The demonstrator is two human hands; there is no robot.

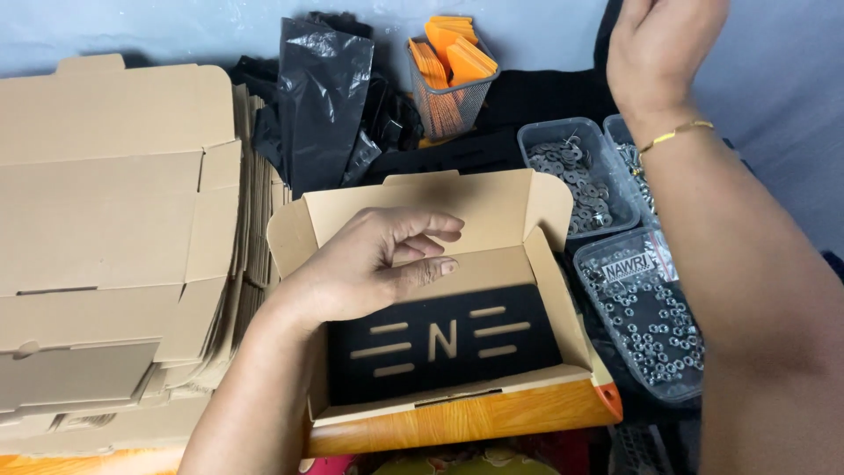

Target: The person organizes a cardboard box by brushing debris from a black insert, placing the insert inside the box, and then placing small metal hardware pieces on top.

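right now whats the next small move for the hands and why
Probably bring the right hand down to the clear tubs of small metal parts, since it is raised and looks empty. The left hand hovers, fingers curled and holding nothing visible, over the open cardboard box, where a black insert already lies flat.

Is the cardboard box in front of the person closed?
No, the cardboard box is open: its lid stands up at the back, and a black sheet lies inside it.
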